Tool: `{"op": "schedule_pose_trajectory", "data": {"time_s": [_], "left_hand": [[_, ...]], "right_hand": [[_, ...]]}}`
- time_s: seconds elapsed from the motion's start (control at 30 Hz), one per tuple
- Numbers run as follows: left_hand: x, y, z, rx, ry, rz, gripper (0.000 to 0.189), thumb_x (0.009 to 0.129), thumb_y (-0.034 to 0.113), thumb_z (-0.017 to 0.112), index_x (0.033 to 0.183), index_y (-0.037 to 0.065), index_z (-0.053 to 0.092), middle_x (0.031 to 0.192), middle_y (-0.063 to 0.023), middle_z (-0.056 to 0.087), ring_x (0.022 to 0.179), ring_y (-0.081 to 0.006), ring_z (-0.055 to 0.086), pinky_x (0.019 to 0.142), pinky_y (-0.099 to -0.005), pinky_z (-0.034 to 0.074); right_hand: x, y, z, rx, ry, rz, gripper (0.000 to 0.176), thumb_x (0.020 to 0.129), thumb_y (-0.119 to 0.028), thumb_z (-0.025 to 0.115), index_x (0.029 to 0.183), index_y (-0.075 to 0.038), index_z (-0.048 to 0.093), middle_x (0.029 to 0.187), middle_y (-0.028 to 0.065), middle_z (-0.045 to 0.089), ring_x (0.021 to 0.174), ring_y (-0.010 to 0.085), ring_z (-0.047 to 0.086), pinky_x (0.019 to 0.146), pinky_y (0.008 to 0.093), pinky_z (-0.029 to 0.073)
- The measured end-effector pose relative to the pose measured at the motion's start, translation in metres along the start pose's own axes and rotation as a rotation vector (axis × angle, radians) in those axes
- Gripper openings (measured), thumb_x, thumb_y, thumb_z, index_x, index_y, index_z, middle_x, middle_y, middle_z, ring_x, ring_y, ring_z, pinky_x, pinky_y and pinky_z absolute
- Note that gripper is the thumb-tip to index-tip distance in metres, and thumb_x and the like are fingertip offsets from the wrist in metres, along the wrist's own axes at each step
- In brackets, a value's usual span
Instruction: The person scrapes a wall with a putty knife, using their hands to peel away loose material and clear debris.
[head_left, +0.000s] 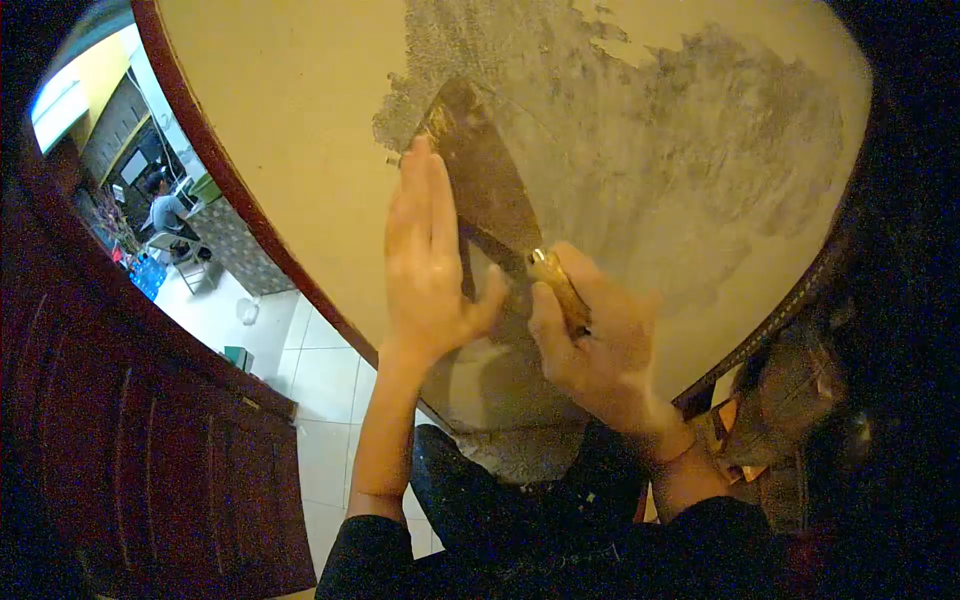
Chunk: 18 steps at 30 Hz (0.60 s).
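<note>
A wide-bladed scraper [490,170] lies with its brown blade against a yellowish wall [300,120]. My right hand [600,335] is wrapped round its light handle [560,285]. Beside the blade's left edge is my left hand [428,260], its fingers stretched upward and its thumb apart; whether the fingertips touch the blade or the wall cannot be told. A rough grey-brown patch [700,140] covers the upper middle and right of the wall.
A dark red panelled door [150,430] stands at the left. Beyond the opening are a tiled floor [325,400] and a seated person [167,210] on a folding chair [188,265]. A blurred brown object [790,390] is at the lower right.
</note>
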<state>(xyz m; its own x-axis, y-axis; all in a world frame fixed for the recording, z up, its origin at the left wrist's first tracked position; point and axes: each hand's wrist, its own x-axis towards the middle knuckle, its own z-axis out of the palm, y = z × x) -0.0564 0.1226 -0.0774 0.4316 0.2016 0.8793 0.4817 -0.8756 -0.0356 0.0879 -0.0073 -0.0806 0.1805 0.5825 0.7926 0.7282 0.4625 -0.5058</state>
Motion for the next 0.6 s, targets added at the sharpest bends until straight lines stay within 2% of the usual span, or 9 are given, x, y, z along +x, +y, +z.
{"op": "schedule_pose_trajectory", "data": {"time_s": [0.07,0.17,0.27,0.43,0.6], "left_hand": [[0.001,-0.002,0.001,0.007,0.018,0.001,0.097,0.073,0.026,0.067,0.150,-0.010,0.022,0.155,-0.0318,0.023,0.145,-0.0457,0.023,0.117,-0.0509,0.024],[0.004,0.005,0.001,0.021,0.025,0.007,0.096,0.074,0.028,0.066,0.151,-0.010,0.021,0.156,-0.0312,0.023,0.145,-0.0451,0.024,0.117,-0.0506,0.024],[0.003,0.012,0.000,0.073,-0.033,-0.020,0.097,0.074,0.030,0.065,0.151,-0.010,0.021,0.156,-0.0314,0.023,0.144,-0.0456,0.024,0.117,-0.0508,0.023],[0.010,0.004,-0.008,0.039,0.042,-0.056,0.100,0.069,0.025,0.068,0.150,-0.010,0.022,0.156,-0.0312,0.021,0.144,-0.0469,0.024,0.118,-0.0514,0.022],[0.000,0.005,-0.006,-0.066,-0.033,0.009,0.103,0.066,0.023,0.071,0.151,-0.009,0.022,0.156,-0.0311,0.022,0.144,-0.0471,0.024,0.117,-0.0512,0.024]], "right_hand": [[-0.001,0.000,0.005,-0.078,0.065,-0.091,0.030,0.087,-0.010,0.068,0.115,0.000,0.064,0.069,0.0142,0.065,0.053,0.0195,0.063,0.051,0.0317,0.049],[0.003,0.002,-0.005,-0.106,-0.011,-0.046,0.030,0.087,-0.010,0.068,0.115,0.000,0.064,0.070,0.0142,0.065,0.054,0.0191,0.063,0.052,0.0316,0.049],[-0.002,0.009,-0.004,-0.030,0.062,-0.084,0.030,0.087,-0.011,0.067,0.115,-0.001,0.064,0.070,0.0149,0.065,0.054,0.0201,0.064,0.052,0.0318,0.049],[0.013,0.008,0.012,-0.044,-0.001,-0.060,0.029,0.086,-0.009,0.067,0.113,0.000,0.065,0.072,0.0155,0.066,0.056,0.0218,0.065,0.053,0.0323,0.049],[0.000,0.000,0.005,-0.013,0.034,-0.103,0.029,0.086,-0.009,0.068,0.112,0.002,0.064,0.071,0.0151,0.065,0.055,0.0229,0.064,0.053,0.0334,0.049]]}}
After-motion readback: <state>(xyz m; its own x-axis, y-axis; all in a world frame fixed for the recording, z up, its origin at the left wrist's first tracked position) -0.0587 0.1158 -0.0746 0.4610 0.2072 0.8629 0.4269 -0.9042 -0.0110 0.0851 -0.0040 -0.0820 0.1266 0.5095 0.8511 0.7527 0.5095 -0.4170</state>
